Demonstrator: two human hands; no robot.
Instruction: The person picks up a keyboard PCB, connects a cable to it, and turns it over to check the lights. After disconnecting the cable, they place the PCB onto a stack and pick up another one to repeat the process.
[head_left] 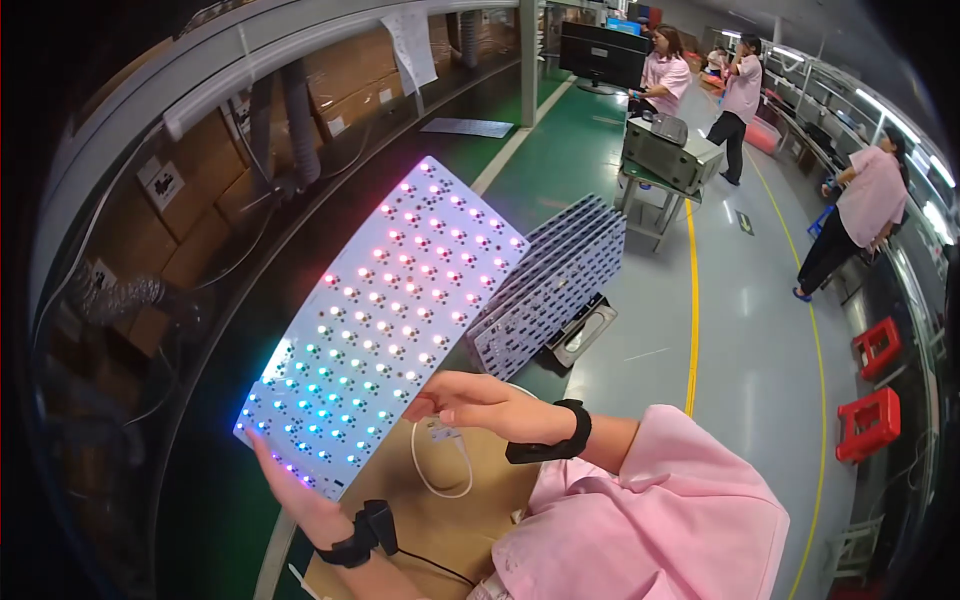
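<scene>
Grasps a lit board (pixel 388 318) by its lower left corner with the left hand (pixel 292 488), thumb side against the lit face, other fingers hidden behind. Brings the right hand (pixel 495 408) to the lower right edge of the lit board, partly open, fingers loosely bent at the rim; cannot tell from this view whether gripping or merely touching. Holds the lit board raised and tilted, ahead of both hands and mostly left of the right one, with rows of lights running from pink at the far end through white to green, blue and violet near the left hand.

Wears a black band (pixel 578 432) on the right wrist, and another on the left.

Has a stack of boards (pixel 550 285) just right of the lit board, standing on edge, partly covered by it. Shows a looped white cable (pixel 468 478) below the lit board, under the right hand, and a flat board (pixel 468 128) beyond its far end. Includes a monitor (pixel 603 53) and people in pink tops farther off, beyond the lit board to the right.
</scene>
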